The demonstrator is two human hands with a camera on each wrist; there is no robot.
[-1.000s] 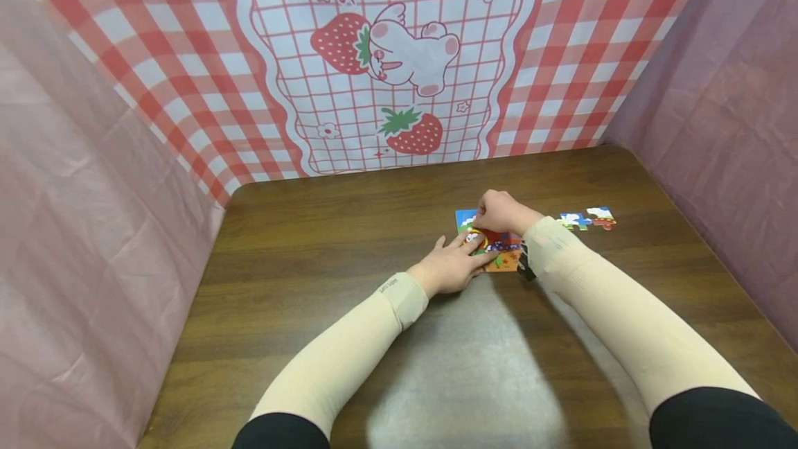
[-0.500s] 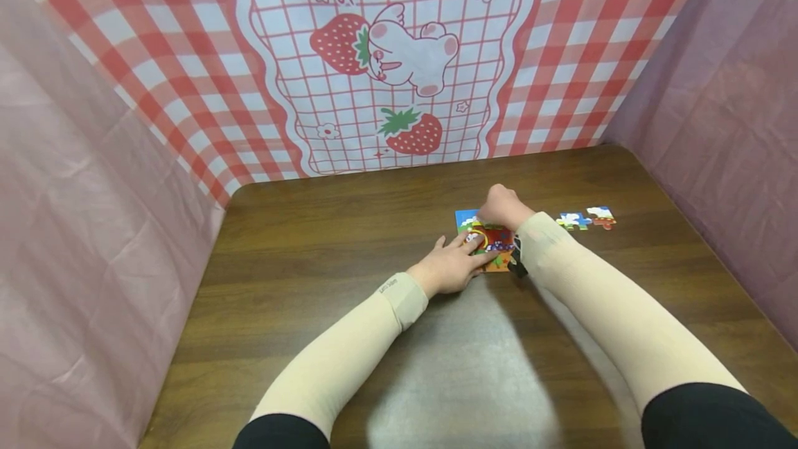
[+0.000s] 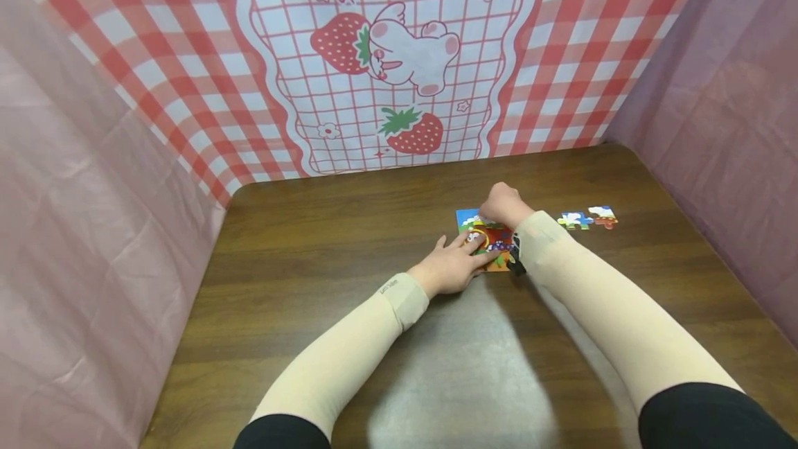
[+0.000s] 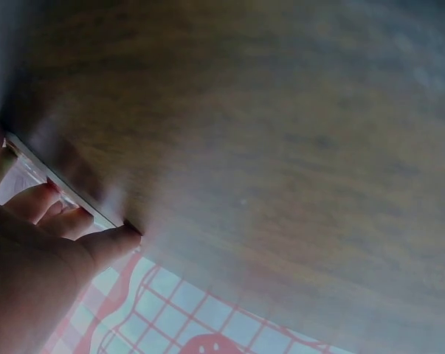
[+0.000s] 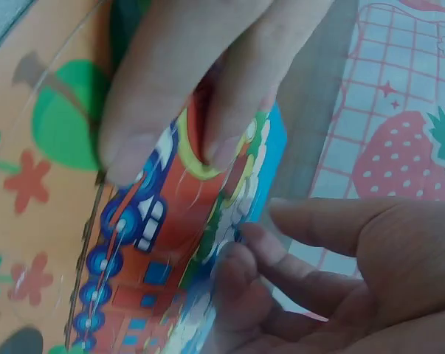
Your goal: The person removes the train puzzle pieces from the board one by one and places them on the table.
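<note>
A brightly coloured jigsaw puzzle [image 3: 467, 217] lies on the table, showing a red train with blue wheels above an orange ground. My left hand [image 3: 450, 270] rests on its lower left part with the fingers spread; two of its fingers [image 5: 130, 151] press on the train in the right wrist view. At the puzzle's blue upper edge, my right hand [image 3: 506, 205] has curled fingers, and its thumb and fingertips pinch a puzzle piece [image 5: 223, 234] there, mostly hidden by them. In the left wrist view my left hand [image 4: 41, 276] lies along the puzzle's thin edge.
To the right of the puzzle lie loose pieces: a blue and white puzzle piece [image 3: 575, 221] and a white and red one [image 3: 603, 217] beside it. Behind the wooden table [image 3: 324, 227] hangs a strawberry-patterned cloth [image 3: 411, 54]; pink curtains [image 3: 81, 227] flank it.
The right hand has shifted slightly up and its wrist a little left along the puzzle's upper edge, uncovering more of the red train. The left hand stays in place.
</note>
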